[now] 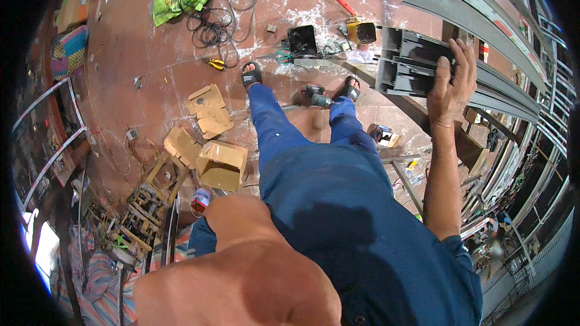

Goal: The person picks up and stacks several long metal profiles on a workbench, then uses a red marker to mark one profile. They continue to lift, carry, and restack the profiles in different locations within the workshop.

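Metal bars (417, 54), gray and hollow-ended, lie side by side at the person's right, their near ends toward the middle of the view and their lengths running off toward the right edge. Right hand (453, 87): fingers extended and a little apart, thumb held away from them, pinching nothing visible; it overlaps the bars near their ends, though whether the palm touches them cannot be told. Left hand: outside the view, so its grip cannot be told.

Stage of the work, as judged from the layout: the bars are gathered into a group, and further long bars (477, 3) with red strips lie beyond them. No joint or fastener is visible between the grouped bars, so any fixing appears not yet done; finer detail is hidden by the hand. A power drill (319, 98) lies on the tiled floor (133, 72) between the feet, out of use. Yellow-handled pliers (215, 64) also lie unheld, near a black cable (214, 30), and a cardboard box (222, 166) stands with its flaps spread.
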Action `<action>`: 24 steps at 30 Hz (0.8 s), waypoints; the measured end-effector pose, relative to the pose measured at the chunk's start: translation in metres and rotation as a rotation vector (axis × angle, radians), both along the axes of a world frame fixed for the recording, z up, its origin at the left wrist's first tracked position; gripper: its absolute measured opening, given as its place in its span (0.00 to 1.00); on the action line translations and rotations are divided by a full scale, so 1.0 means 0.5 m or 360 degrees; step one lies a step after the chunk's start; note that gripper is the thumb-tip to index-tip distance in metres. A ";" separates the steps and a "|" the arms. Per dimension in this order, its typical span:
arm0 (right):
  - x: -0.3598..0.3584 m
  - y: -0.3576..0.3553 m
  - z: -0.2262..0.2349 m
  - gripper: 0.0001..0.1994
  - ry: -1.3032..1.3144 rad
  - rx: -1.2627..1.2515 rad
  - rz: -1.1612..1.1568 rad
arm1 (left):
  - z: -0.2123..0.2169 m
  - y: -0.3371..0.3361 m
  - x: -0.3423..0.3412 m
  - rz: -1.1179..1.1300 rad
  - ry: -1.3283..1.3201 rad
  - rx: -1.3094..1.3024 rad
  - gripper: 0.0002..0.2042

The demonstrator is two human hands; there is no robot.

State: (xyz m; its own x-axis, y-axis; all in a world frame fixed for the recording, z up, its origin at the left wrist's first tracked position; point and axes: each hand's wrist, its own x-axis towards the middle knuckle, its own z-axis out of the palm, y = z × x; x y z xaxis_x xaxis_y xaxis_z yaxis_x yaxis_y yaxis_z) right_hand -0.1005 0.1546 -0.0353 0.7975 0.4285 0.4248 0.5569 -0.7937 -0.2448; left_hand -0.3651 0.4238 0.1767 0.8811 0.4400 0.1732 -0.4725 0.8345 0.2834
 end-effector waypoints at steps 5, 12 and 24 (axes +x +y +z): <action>-0.001 0.014 0.006 0.19 -0.0047 0.0018 -0.0011 | 0.043 -0.018 -0.015 -0.0044 -0.0005 0.0062 0.15; -0.008 0.007 0.002 0.21 -0.0066 -0.0030 -0.0083 | 0.112 0.005 0.054 -0.0468 -0.0190 0.0375 0.18; -0.013 0.018 0.006 0.21 -0.0113 0.0085 -0.0036 | 0.126 -0.034 0.119 -0.0530 -0.1232 0.0396 0.14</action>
State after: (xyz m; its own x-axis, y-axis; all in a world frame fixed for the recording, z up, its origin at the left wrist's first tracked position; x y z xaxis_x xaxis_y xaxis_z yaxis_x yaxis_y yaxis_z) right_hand -0.1073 0.1637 -0.0324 0.7738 0.3860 0.5023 0.5563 -0.7932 -0.2475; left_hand -0.3058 0.4070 0.2397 0.5523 0.0509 0.8321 -0.3506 0.9198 0.1764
